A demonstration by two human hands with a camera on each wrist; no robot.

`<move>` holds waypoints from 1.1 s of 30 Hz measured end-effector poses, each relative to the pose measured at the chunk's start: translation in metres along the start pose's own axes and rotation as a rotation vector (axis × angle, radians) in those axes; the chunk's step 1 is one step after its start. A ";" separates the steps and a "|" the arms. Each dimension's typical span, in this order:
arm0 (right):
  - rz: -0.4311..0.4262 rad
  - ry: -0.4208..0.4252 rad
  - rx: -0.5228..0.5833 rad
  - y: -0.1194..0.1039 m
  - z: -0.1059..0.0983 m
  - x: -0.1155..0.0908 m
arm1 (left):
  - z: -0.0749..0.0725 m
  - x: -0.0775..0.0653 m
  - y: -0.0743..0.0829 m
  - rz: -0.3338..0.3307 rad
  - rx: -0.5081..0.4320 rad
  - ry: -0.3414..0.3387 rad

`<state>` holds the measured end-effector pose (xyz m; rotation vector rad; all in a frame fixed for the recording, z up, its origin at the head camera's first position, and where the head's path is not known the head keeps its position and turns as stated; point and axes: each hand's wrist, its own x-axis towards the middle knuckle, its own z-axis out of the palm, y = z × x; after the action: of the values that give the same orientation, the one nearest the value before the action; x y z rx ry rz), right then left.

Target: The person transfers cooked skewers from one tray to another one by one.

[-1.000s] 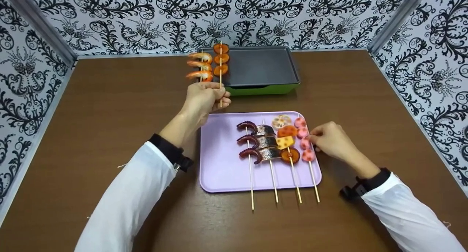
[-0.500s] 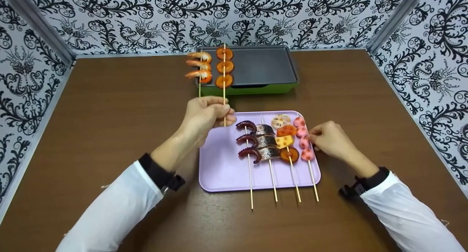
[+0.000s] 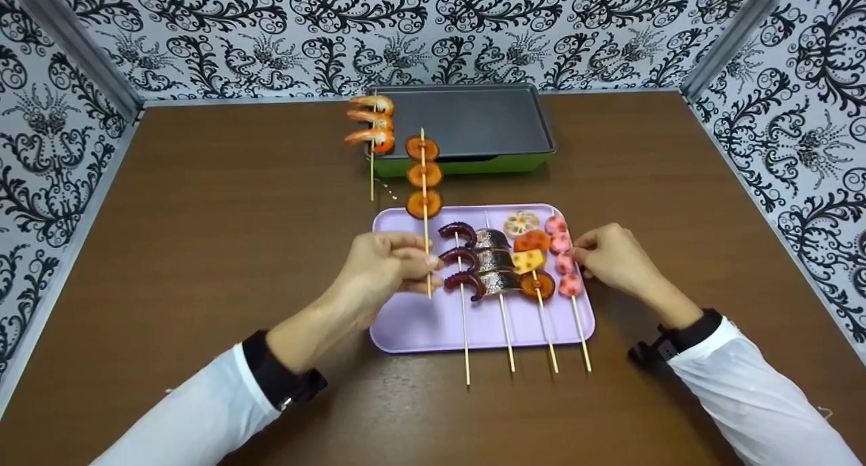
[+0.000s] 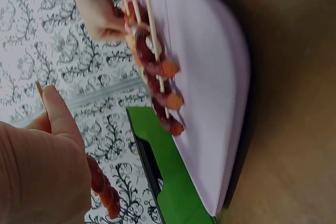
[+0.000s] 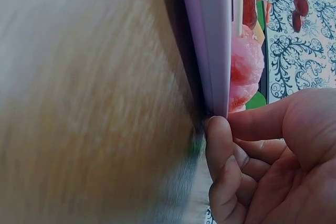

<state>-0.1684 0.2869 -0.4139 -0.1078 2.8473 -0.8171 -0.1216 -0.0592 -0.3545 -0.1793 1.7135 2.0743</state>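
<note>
My left hand (image 3: 379, 270) pinches the stick of a skewer with three round orange-brown slices (image 3: 424, 175), upright above the left part of the lilac tray (image 3: 406, 327). In the left wrist view that hand (image 4: 42, 166) partly hides the skewer. My right hand (image 3: 616, 260) grips the tray's right edge; the right wrist view shows thumb and forefinger of this hand (image 5: 273, 161) on the rim. Side by side on the tray lie a tentacle skewer (image 3: 479, 287), a fish-piece skewer (image 3: 496, 283), a mixed vegetable skewer (image 3: 529, 262) and a pink-ball skewer (image 3: 570, 285).
Behind the tray stands a green grill (image 3: 514, 163) with a dark flat plate (image 3: 473, 121). A shrimp skewer (image 3: 380, 141) lies at its left end, stick overhanging the front. Patterned walls (image 3: 433, 33) border the brown table (image 3: 223, 202).
My left hand has brought the round-slice skewer from above the grill's left side toward me and slightly right, over the tray. The right hand has stayed at the tray's edge.
</note>
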 end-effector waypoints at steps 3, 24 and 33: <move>-0.010 -0.003 -0.006 0.000 0.000 0.000 | 0.002 -0.006 -0.007 0.007 0.009 -0.026; 0.003 -0.008 0.000 0.000 -0.001 -0.001 | -0.003 -0.035 -0.055 -0.153 0.081 -0.067; -0.003 -0.001 -0.004 -0.001 0.000 0.000 | -0.002 -0.035 -0.064 -0.148 0.091 -0.071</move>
<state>-0.1679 0.2865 -0.4133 -0.1129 2.8490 -0.8117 -0.0643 -0.0614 -0.3997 -0.1958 1.6949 1.8710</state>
